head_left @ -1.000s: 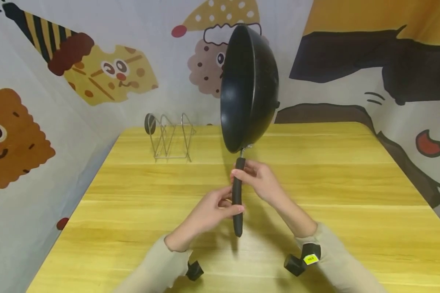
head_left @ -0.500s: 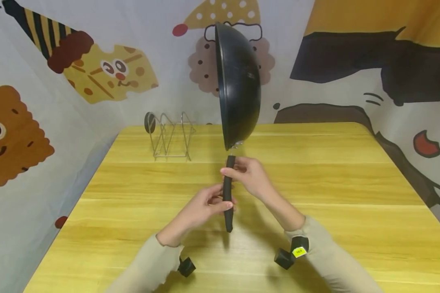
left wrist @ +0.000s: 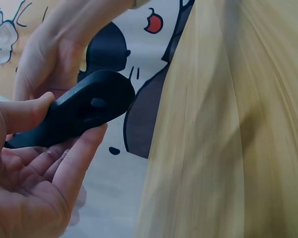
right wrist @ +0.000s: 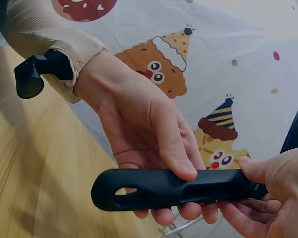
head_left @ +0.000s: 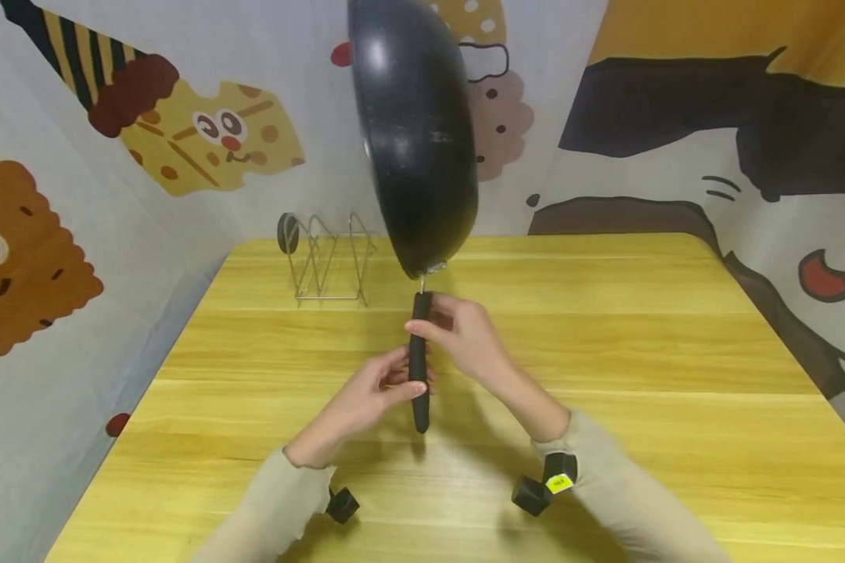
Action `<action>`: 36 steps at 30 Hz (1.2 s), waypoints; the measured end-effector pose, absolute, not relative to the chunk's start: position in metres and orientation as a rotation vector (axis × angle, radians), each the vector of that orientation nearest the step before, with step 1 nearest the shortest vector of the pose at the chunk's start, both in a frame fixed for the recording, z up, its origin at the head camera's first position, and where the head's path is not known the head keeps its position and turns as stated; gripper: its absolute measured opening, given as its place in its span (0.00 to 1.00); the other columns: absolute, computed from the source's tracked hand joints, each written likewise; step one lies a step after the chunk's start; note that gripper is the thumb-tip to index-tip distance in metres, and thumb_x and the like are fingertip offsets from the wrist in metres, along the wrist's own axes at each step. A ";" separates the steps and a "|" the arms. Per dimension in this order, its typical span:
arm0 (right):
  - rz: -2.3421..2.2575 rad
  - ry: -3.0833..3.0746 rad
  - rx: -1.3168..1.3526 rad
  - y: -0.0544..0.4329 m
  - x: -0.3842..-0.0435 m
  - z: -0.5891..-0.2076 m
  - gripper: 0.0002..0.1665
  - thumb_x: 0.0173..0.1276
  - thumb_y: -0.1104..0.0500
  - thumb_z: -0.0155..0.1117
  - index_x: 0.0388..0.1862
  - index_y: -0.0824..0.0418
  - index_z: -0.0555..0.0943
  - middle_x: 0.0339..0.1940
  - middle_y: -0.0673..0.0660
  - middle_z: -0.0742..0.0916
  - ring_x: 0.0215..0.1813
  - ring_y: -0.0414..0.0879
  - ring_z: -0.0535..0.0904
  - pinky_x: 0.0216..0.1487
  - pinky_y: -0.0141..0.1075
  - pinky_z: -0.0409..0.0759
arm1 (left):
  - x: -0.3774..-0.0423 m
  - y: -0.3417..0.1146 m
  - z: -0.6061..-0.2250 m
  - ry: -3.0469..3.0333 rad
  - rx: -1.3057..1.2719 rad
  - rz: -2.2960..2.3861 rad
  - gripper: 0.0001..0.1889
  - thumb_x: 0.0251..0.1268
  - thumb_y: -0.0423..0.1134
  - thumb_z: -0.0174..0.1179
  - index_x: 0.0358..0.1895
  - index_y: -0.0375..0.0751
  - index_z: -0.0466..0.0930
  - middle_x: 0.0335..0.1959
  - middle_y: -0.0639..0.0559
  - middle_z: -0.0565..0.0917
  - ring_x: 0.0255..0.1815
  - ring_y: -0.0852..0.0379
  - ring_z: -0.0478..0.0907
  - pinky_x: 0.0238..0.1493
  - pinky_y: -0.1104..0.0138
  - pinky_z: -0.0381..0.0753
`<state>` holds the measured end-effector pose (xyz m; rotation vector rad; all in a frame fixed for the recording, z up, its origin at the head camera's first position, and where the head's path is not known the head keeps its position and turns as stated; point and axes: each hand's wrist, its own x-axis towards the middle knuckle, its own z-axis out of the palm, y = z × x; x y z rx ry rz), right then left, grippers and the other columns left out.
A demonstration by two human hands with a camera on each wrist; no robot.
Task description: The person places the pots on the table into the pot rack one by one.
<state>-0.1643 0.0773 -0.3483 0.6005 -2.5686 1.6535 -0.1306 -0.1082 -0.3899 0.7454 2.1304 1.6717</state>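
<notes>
Black pan (head_left: 422,141) is up off the worktop (head_left: 676,352), mid-width btwn left & right edges; in the head view it covers part of the far edge. Held on end, bowl up, top leaning a bit left, rim facing left & outside partly twd camera; bowl's top is cut off by the frame. Inside is turned away, so can't tell contents. Small pale marks on the outside, too faint to say if lettering or scuffs.

Black handle (head_left: 418,356) hangs below, pointing twd the worktop's near edge, joined to bowl w/ a silvery bracket (head_left: 433,268). Hanging hole nr its free end, seen in both wrist views.

Right hand (head_left: 468,340): fingers grasping the handle's upper part just below the bracket, thumb on the near side. Left hand (head_left: 362,395): fingers grasping the handle lower down, thumb one side, other fingers opp.

Wire rack (head_left: 327,297) stands nr worktop's far-left corner, slots upright; dark disc (head_left: 289,233) at its left end, can't tell if fixed on.

Yellow label (head_left: 559,483) on the black device (head_left: 532,495) at right wrist, has dark writing, too small to read. Similar black unit (head_left: 343,505) at left wrist. Both sleeves beige. Backdrop cloth (head_left: 204,47) behind w/ cartoon biscuits & cheese in party hats.
</notes>
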 end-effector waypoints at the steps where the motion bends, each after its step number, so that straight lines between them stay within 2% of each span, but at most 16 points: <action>1: 1.644 -2.559 0.615 0.074 -0.164 -0.347 0.11 0.68 0.55 0.69 0.41 0.62 0.83 0.37 0.58 0.90 0.45 0.50 0.89 0.51 0.43 0.86 | -0.130 -0.111 -0.390 2.136 0.749 1.681 0.23 0.75 0.33 0.54 0.69 0.30 0.67 0.55 0.30 0.81 0.54 0.38 0.84 0.56 0.66 0.84; 7: 1.607 -2.509 0.705 0.051 -0.167 -0.344 0.09 0.66 0.57 0.70 0.39 0.62 0.83 0.36 0.57 0.90 0.40 0.47 0.89 0.45 0.36 0.87 | -0.130 -0.130 -0.392 2.222 0.769 1.683 0.19 0.75 0.33 0.54 0.65 0.32 0.70 0.53 0.30 0.81 0.53 0.42 0.84 0.57 0.65 0.83; 12: 1.583 -2.491 0.742 0.031 -0.170 -0.347 0.09 0.66 0.58 0.70 0.39 0.62 0.83 0.35 0.57 0.91 0.40 0.47 0.90 0.44 0.32 0.87 | -0.131 -0.148 -0.398 2.280 0.753 1.668 0.18 0.76 0.34 0.54 0.63 0.33 0.71 0.53 0.29 0.81 0.53 0.43 0.84 0.57 0.65 0.83; 19: 1.502 -2.512 0.808 0.006 -0.176 -0.352 0.10 0.67 0.55 0.70 0.37 0.61 0.82 0.34 0.56 0.90 0.38 0.46 0.89 0.40 0.27 0.84 | -0.131 -0.174 -0.401 2.339 0.712 1.636 0.18 0.75 0.33 0.54 0.64 0.34 0.70 0.53 0.31 0.82 0.52 0.54 0.85 0.56 0.66 0.84; 26: 1.464 -2.528 0.816 -0.014 -0.180 -0.356 0.12 0.68 0.54 0.69 0.38 0.62 0.82 0.36 0.57 0.91 0.38 0.46 0.89 0.38 0.24 0.83 | -0.135 -0.194 -0.407 2.374 0.723 1.628 0.20 0.76 0.32 0.53 0.65 0.28 0.68 0.53 0.28 0.81 0.52 0.61 0.85 0.55 0.69 0.83; 29: 1.424 -2.538 0.836 -0.021 -0.182 -0.359 0.12 0.68 0.54 0.69 0.39 0.62 0.81 0.36 0.56 0.91 0.38 0.45 0.89 0.38 0.23 0.82 | -0.136 -0.200 -0.412 2.393 0.723 1.630 0.19 0.75 0.32 0.53 0.64 0.29 0.69 0.53 0.29 0.81 0.51 0.62 0.85 0.54 0.69 0.83; 32: 1.367 -2.549 0.867 -0.027 -0.184 -0.362 0.12 0.69 0.53 0.68 0.39 0.61 0.81 0.37 0.55 0.91 0.38 0.44 0.89 0.37 0.21 0.82 | -0.136 -0.204 -0.416 2.418 0.730 1.630 0.18 0.75 0.30 0.53 0.63 0.30 0.69 0.52 0.29 0.81 0.52 0.58 0.86 0.53 0.69 0.83; 36: 1.311 -2.568 0.880 -0.033 -0.186 -0.365 0.12 0.69 0.52 0.68 0.39 0.61 0.81 0.36 0.54 0.90 0.37 0.42 0.88 0.37 0.20 0.80 | -0.136 -0.209 -0.419 2.454 0.718 1.618 0.16 0.74 0.30 0.53 0.61 0.31 0.71 0.51 0.30 0.83 0.52 0.48 0.86 0.52 0.70 0.83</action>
